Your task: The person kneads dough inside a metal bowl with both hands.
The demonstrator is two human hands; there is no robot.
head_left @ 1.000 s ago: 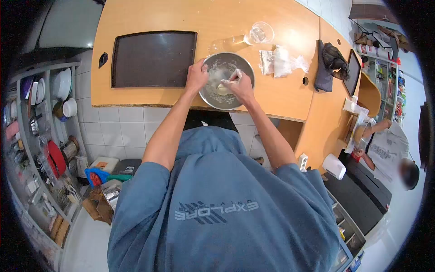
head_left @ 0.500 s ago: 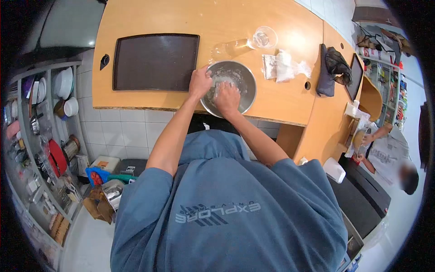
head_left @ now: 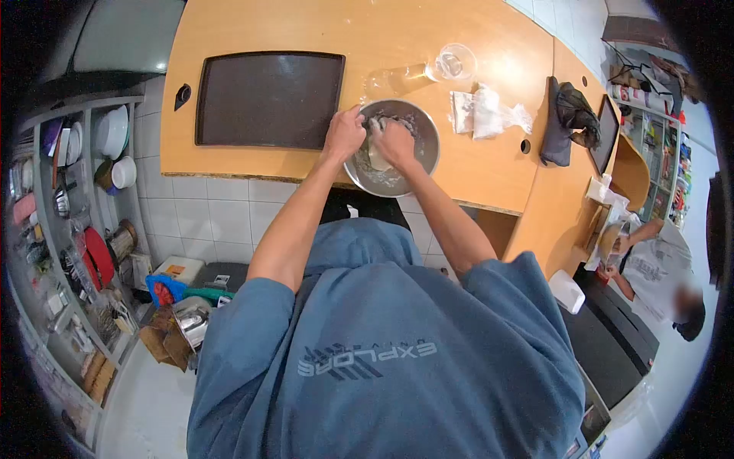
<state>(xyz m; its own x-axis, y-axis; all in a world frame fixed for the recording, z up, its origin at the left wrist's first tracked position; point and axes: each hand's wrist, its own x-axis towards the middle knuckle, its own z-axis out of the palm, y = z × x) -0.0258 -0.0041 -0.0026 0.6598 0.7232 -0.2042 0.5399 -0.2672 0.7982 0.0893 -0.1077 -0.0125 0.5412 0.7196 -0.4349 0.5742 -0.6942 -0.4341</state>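
Observation:
A steel mixing bowl (head_left: 430, 161) stands at the table's front edge, its inner wall smeared with pale flour or paste. My left hand (head_left: 345, 138) is closed on the bowl's left rim. Inside the bowl, my right hand (head_left: 394, 143) has its fingers curled onto a lump of pale dough (head_left: 376, 157). The hand partly covers the dough, and its fingertips are hard to make out. A clear plastic bottle (head_left: 397, 79) lies just behind the bowl, beside a clear plastic cup (head_left: 456, 61).
A dark baking tray (head_left: 267, 99) lies left of the bowl. White powder packets (head_left: 486, 113) and a dark pouch (head_left: 556, 126) are on the right. Shelves (head_left: 84, 222) stand at far left. Another person (head_left: 661, 264) holds something at the right-hand counter.
My right hand has moved slightly toward the back of the bowl, and its fingers are more curled. The dough lump shows more below it. My left hand stays at the rim.

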